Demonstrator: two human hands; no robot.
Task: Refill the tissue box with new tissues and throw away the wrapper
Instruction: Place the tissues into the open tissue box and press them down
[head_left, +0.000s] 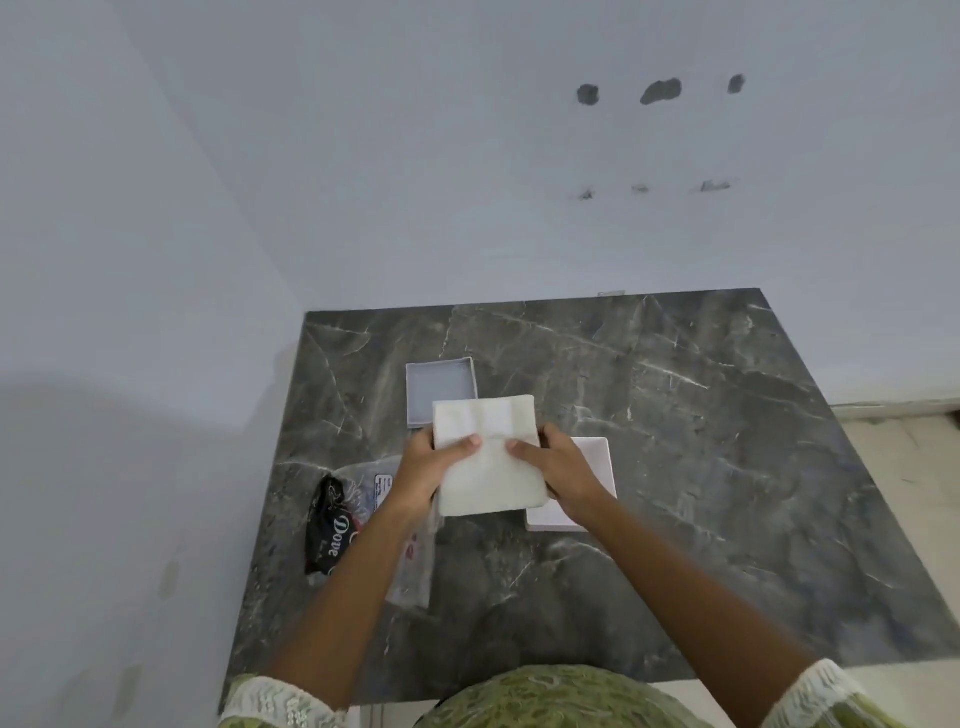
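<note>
I hold a thick white stack of tissues (488, 452) above the dark marble table (675, 467), gripped from both sides. My left hand (428, 467) clasps its left edge with the thumb on top. My right hand (558, 467) clasps the right edge the same way. Just beyond the stack lies the open white tissue box (439, 382), partly hidden behind it. The box's white lid (597, 457) rests under my right hand. The crumpled clear plastic wrapper (410, 561) lies on the table below my left forearm.
A black packet printed "Dove" (330, 530) lies at the table's left edge beside the wrapper. White walls close off the far and left sides. Pale floor shows to the right of the table.
</note>
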